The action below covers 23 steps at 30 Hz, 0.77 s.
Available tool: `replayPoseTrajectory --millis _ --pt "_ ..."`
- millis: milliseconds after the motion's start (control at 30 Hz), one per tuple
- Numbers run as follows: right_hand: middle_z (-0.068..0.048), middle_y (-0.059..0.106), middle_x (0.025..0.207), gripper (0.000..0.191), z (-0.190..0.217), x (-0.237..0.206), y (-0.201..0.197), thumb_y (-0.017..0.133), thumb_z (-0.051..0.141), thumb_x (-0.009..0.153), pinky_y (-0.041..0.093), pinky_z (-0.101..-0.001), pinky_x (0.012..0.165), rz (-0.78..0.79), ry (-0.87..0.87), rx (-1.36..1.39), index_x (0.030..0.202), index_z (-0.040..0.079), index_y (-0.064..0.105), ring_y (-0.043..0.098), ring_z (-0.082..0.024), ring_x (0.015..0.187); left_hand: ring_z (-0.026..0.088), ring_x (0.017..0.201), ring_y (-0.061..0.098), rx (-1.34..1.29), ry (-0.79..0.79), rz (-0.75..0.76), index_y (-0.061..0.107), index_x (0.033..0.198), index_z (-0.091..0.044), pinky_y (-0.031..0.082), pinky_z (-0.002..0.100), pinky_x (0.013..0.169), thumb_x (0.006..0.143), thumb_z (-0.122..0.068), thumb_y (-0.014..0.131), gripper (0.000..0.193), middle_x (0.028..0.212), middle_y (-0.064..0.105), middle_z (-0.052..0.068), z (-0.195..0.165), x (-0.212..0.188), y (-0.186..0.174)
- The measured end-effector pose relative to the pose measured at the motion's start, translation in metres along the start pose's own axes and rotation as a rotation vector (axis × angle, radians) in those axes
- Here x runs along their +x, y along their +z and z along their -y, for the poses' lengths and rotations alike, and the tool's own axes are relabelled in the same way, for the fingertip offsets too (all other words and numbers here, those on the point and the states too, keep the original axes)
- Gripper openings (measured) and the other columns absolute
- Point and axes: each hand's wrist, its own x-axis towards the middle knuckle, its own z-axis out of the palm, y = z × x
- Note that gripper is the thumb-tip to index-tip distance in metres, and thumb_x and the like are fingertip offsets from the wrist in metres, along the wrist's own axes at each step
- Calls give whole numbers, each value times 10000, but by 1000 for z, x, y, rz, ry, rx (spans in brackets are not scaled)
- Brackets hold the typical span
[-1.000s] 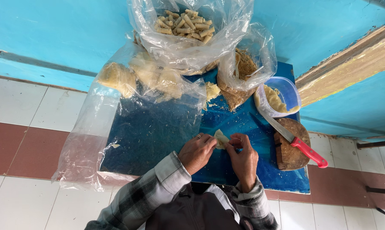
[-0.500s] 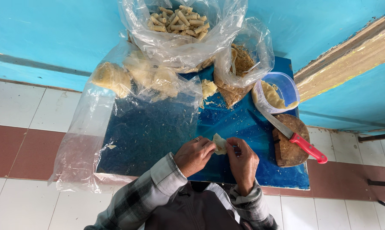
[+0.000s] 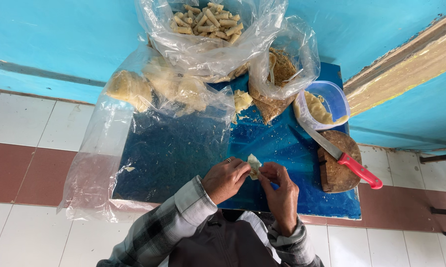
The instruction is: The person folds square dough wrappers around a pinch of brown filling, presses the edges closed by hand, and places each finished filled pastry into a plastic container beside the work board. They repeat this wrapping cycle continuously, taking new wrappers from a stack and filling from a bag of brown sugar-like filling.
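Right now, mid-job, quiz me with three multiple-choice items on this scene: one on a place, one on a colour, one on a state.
1. Where does the knife lie?
A. Across the round wooden board
B. Inside the tub
C. On the floor tiles

2. What colour is the knife's handle?
A. Black
B. Red
C. Yellow

3. How is the pale wrapper piece held?
A. Lying loose on the table
B. In the left hand alone
C. Between the fingers of both hands

Answers:
1. A: the blade and handle rest on the board at the right of the blue table.
2. B: the handle is plainly red.
3. C: the left hand and right hand both pinch it above the table.
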Motion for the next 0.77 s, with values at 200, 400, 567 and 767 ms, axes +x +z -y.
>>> replayPoseTrajectory --millis 200,400,567,767 --pt "-56 804 1030 369 8 -8 6 790 72 840 607 -312 795 -23 -65 -114 1188 56 670 782 -173 914 273 844 666 32 -18 30 625 1004 -58 569 402 713 931 -92 722 126 864 653 86 -1 0 -1" --pt "-73 764 1022 329 13 -4 1 784 70 833 592 -345 758 60 -352 -276 1148 71 691 747 -237 888 283 892 664 -13 -87 3 660 983 -55 550 420 784 911 -69 720 94 913 649 89 0 7 2" --pt "-47 751 958 164 0 24 -5 765 44 871 555 -363 724 159 -506 -330 1018 116 762 692 -257 836 313 868 658 -64 -201 -9 678 937 -53 533 438 752 891 -78 737 79 900 639 107 2 11 3" --pt "-65 717 914 153 -23 54 -3 809 66 822 548 -312 645 462 -135 -146 962 66 749 681 -187 710 314 867 657 -33 -183 4 661 955 -37 533 442 753 908 -84 724 91 907 641 100 9 4 9"
